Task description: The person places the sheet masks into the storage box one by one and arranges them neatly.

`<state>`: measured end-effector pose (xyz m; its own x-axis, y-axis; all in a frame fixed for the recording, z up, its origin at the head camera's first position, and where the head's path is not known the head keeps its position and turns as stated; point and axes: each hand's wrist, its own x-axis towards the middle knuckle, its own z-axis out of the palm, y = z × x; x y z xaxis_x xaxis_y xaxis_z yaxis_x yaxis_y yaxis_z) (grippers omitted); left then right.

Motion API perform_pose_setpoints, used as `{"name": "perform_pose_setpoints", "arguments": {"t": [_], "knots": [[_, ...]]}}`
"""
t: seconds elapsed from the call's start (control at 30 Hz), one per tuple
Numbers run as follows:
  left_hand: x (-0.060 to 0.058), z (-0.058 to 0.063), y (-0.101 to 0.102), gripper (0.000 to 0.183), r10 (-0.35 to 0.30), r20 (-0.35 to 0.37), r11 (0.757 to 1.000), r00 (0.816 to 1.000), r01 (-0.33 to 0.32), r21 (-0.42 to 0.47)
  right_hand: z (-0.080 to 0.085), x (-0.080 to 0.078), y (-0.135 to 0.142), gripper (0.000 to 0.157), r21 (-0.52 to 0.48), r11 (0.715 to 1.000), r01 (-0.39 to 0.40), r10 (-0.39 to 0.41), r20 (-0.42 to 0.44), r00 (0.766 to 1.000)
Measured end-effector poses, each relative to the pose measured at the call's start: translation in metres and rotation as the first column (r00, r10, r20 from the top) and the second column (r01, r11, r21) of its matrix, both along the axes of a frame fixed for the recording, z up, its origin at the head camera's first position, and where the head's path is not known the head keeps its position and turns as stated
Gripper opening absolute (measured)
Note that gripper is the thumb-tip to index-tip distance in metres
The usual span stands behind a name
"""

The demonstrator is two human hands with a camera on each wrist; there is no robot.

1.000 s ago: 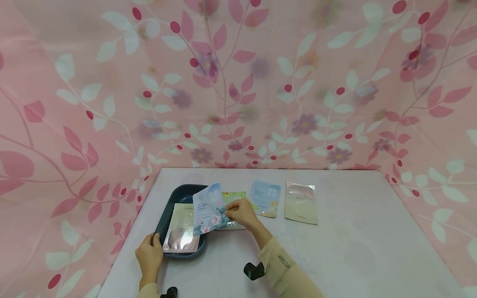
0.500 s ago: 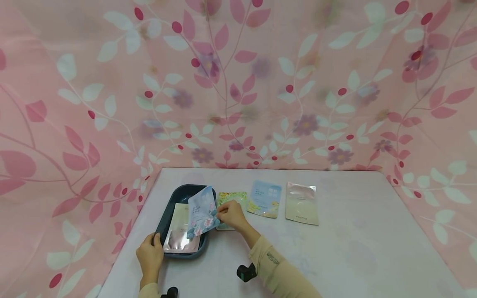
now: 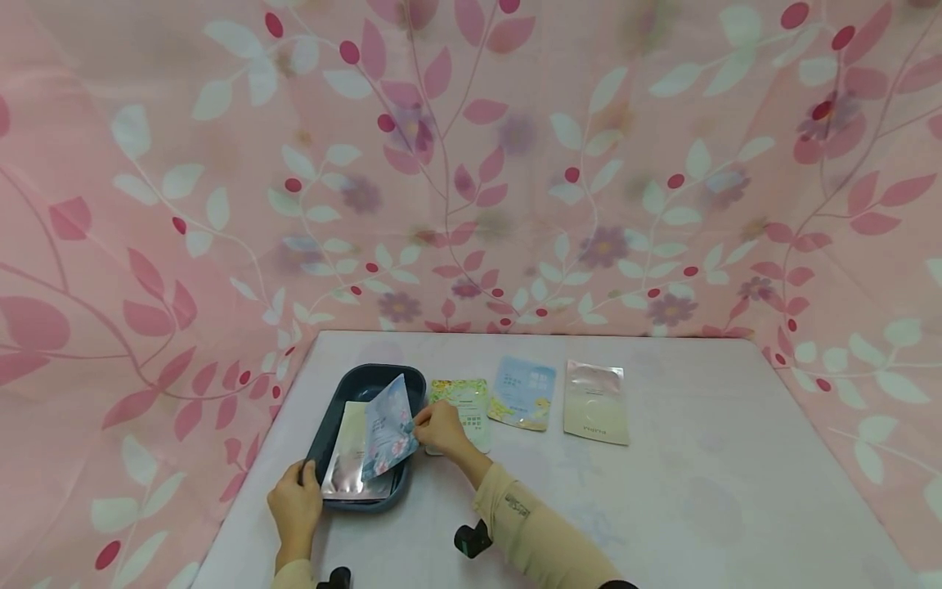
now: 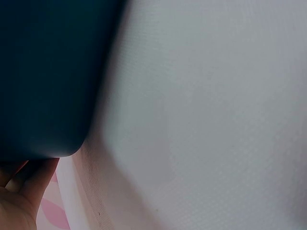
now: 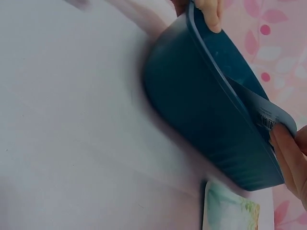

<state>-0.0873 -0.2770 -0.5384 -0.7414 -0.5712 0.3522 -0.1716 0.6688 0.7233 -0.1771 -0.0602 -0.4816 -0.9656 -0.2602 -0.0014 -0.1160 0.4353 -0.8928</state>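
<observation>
My left hand (image 3: 294, 503) grips the near left rim of a dark blue plastic basin (image 3: 318, 438), thumb over the edge. With its thumb and fingers, my right hand (image 3: 444, 429) pinches the lower right edge of a blue floral sheet mask packet (image 3: 388, 429). That packet tilts down into the basin; its barcode side (image 5: 276, 115) shows in the right wrist view. Beneath it a cream and silver-pink packet (image 3: 349, 458) lies in the basin, partly covered. Only the outer wall of the basin (image 4: 43, 72) and a few left fingers (image 4: 43, 179) appear in the left wrist view.
To the right of the basin, in a row on the white-covered table (image 3: 662, 507), lie a green packet (image 3: 471, 405), a light blue packet (image 3: 522, 393) and a cream and silver packet (image 3: 596, 405). A pink floral curtain (image 3: 471, 164) hangs behind.
My right hand has moved left, carrying the blue floral packet further over and down into the basin, and the packet has turned more edge-on. The left hand stays on the rim.
</observation>
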Motion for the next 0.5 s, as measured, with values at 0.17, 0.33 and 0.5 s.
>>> {"name": "perform_pose_setpoints", "arguments": {"t": [0.17,0.33,0.5], "knots": [[0.001,0.001,0.000,0.023,-0.001,0.023,1.000,1.000,0.000,0.017,-0.004,0.001,-0.009,0.009,0.024,1.000,-0.008,0.008,-0.011,1.000],[0.000,0.001,0.000,0.023,-0.002,0.012,1.000,1.000,0.002,0.010,-0.006,0.002,-0.016,0.005,0.060,0.998,-0.017,0.018,-0.015,1.000],[0.000,0.000,0.001,0.023,0.002,0.006,1.000,1.000,-0.002,0.003,-0.005,0.005,-0.019,0.003,0.074,0.997,-0.019,0.020,-0.012,1.000]]}}
